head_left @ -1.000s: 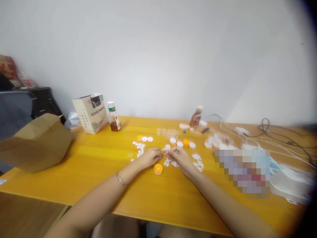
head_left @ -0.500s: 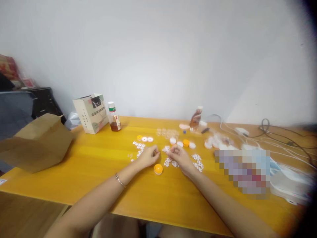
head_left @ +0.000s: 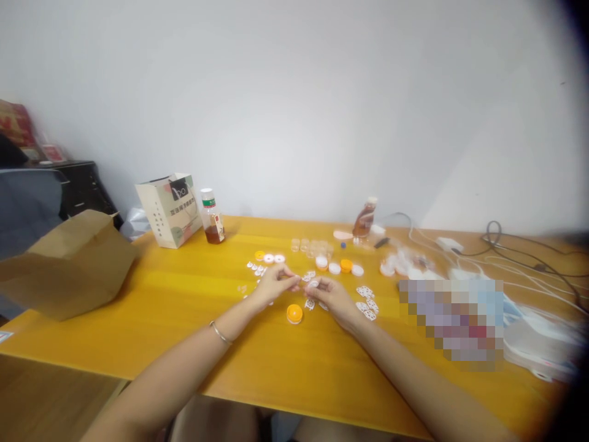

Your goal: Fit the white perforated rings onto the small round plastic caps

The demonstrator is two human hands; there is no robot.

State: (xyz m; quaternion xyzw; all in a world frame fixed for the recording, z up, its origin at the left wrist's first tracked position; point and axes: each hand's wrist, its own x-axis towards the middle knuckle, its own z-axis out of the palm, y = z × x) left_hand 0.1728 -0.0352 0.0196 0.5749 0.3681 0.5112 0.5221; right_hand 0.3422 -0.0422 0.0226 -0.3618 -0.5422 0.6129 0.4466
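Note:
My left hand [head_left: 272,283] and my right hand [head_left: 332,294] meet over the yellow table [head_left: 193,319], fingertips pinching together on a small white piece [head_left: 311,284] between them. Which hand bears the piece is hard to tell; both touch it. An orange round cap [head_left: 294,314] lies just in front of my hands. Small white cut-out pieces [head_left: 257,270] lie to the left, and more of them [head_left: 367,304] lie to the right of my right hand. A thin bracelet sits on my left wrist.
Orange and white caps [head_left: 339,266] and small clear cups [head_left: 313,247] stand behind my hands. A paper bag [head_left: 168,209], a small bottle [head_left: 211,218], a tilted bottle [head_left: 364,218], a brown bag [head_left: 69,264] at left, white cables [head_left: 506,258] at right.
Both hands have shifted slightly away from me and come closer together; the fingertips now meet on the small white piece. The orange cap has not moved.

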